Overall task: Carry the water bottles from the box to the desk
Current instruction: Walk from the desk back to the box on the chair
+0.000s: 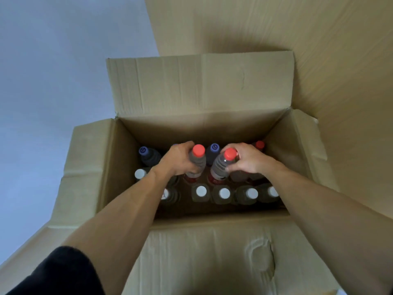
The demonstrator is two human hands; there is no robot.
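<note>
Hands both down inside open cardboard box (212, 133): left hand (177, 159) clamped round neck of left red-capped bottle (197, 160), right hand (246, 159) clamped round right red-capped bottle (221, 167), which tilts toward the first. White-capped bottles (224, 193) stand along box's near wall, purple-capped bottles (148, 155) toward its far wall.

Dim, flat light is falling from above, leaving the box (197, 133) interior shadowed. Wide-angle distortion is bending the edges; detail is looking soft.

Left forearm (131, 201) covers a white-capped bottle (168, 195) at centre-left. Bottle bodies sink into shadow. The near flap (212, 262) runs off the bottom edge.
</note>
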